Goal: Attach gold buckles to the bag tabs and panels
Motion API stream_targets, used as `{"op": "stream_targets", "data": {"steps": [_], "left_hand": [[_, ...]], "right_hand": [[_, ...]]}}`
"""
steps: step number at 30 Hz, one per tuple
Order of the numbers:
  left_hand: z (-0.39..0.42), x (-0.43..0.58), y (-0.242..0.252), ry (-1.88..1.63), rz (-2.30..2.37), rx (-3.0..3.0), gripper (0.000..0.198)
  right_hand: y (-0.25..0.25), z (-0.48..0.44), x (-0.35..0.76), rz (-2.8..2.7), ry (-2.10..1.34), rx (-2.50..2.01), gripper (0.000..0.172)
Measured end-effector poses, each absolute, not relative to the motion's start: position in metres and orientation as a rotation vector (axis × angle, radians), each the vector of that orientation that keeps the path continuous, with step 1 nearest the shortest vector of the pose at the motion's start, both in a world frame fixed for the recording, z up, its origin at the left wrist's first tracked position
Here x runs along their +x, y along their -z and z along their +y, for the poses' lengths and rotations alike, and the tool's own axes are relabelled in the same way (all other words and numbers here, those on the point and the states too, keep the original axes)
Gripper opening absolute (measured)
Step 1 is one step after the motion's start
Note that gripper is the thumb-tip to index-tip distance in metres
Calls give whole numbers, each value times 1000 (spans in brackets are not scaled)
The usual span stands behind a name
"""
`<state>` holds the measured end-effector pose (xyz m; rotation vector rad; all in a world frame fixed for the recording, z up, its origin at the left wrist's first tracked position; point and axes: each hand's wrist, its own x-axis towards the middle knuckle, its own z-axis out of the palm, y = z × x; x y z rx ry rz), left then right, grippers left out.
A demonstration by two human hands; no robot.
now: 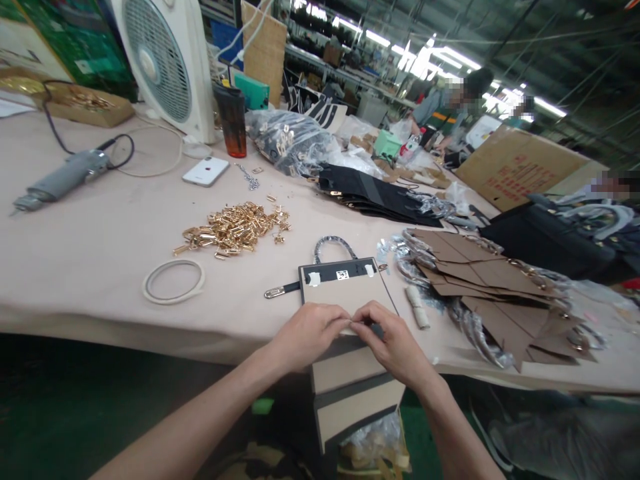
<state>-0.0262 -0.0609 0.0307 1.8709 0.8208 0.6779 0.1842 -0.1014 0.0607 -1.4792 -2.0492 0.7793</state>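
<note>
A flat beige and black bag piece point(350, 291) with a wrapped loop handle point(334, 241) lies at the table's front edge, its lower panels hanging over it. A black strap with a metal end point(275, 292) sticks out at its left. Above the piece, my left hand point(315, 328) and my right hand point(384, 333) meet with fingertips pinched together. Whatever they hold is too small to make out. Gold metal parts point(235, 229) lie in a pile farther back on the left.
A tape roll point(173, 282), phone point(205, 171), power screwdriver point(60, 181), dark tumbler point(233, 120) and fan point(165, 63) are on the left. Brown bag pieces point(465, 267) and a small roll point(417, 308) lie right. Black pieces point(375, 193) and a carton point(525, 167) are behind. People are in the background.
</note>
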Motion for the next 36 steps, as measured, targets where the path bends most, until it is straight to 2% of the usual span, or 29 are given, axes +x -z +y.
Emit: {"op": "stream_targets", "data": {"steps": [8,10,12,15,23,33,36], "left_hand": [[-60,-26,-26,-736,821,1719,27],[-61,-26,-26,-733,879,1688,32],[-61,-25,-28,-702,894,1711,27],[-62,-24,-32,-673,890,1788,28],[-62,-21,-38,-688,912,1849,30],[-59,-12,-31,-736,764,1082,24],[-55,-14,-23,-810,838,1097,25]], "right_hand": [[-57,-101,184,-2025,-709,-1494,6],[-56,-102,185,-2012,-685,-1502,12],[-56,-102,185,-2020,-667,-1492,17],[-57,-103,185,-2053,-668,-1455,11],[-61,-105,182,-2040,-663,-1418,10],[-46,-114,175,-2005,-442,-1267,13],[-45,-117,183,-1951,-424,-1185,14]]}}
